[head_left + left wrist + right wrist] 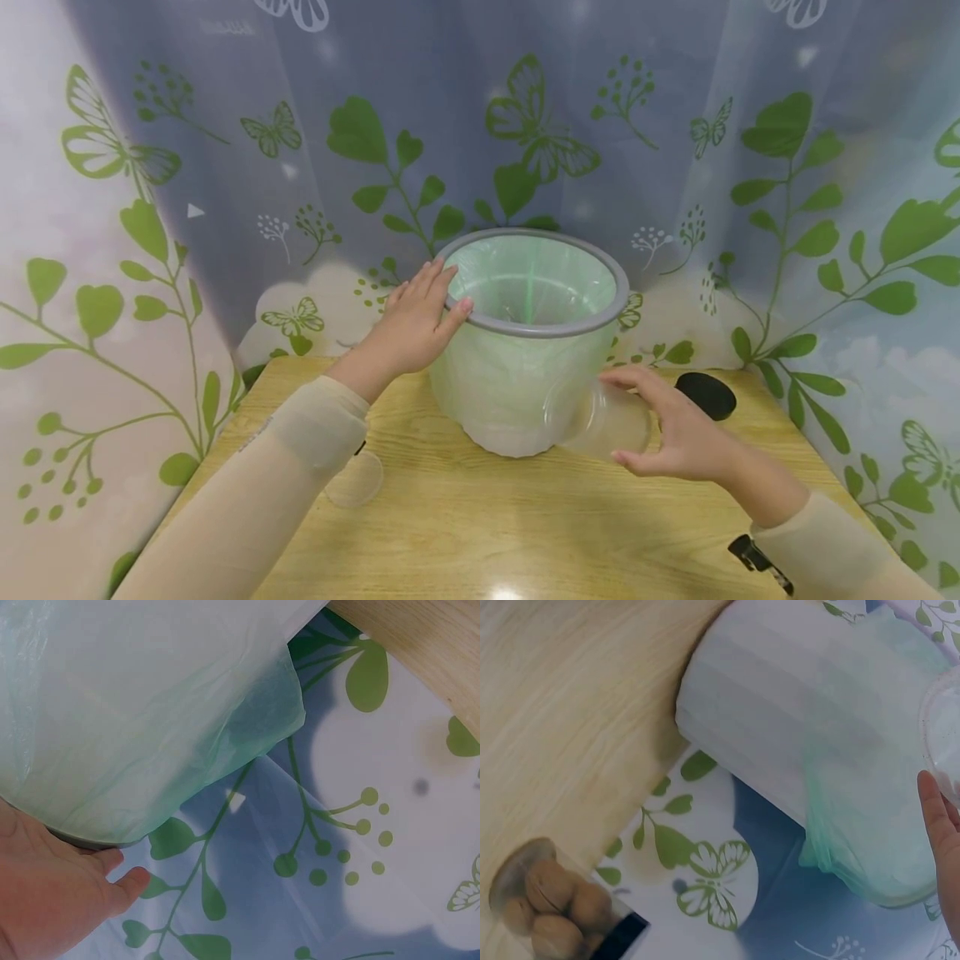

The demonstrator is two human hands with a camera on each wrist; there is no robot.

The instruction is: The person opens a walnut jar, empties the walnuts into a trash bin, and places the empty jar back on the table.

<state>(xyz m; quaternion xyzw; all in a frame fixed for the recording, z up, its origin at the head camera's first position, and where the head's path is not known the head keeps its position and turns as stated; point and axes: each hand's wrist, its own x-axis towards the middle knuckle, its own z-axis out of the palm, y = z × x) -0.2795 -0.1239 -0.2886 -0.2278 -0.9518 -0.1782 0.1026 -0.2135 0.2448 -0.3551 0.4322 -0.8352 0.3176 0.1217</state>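
A round bin (517, 392) lined with a thin pale green bag (487, 287) stands on the table, a grey ring (555, 327) around its mouth. My left hand (416, 321) rests on the left side of that ring, fingers fairly straight. In the left wrist view the same hand (60, 881) touches the rim beside the bag. My right hand (682, 425) holds a clear plastic cup (600, 421) tilted sideways, close to the bin's lower right side. Only part of the cup (945, 735) shows in the right wrist view.
A clear jar of walnuts (555, 907) with a black lid (705, 396) stands at the table's right rear. A clear round disc (354, 479) lies flat near my left forearm. Behind the wooden table (480, 525) hangs a leaf-and-butterfly curtain (420, 75).
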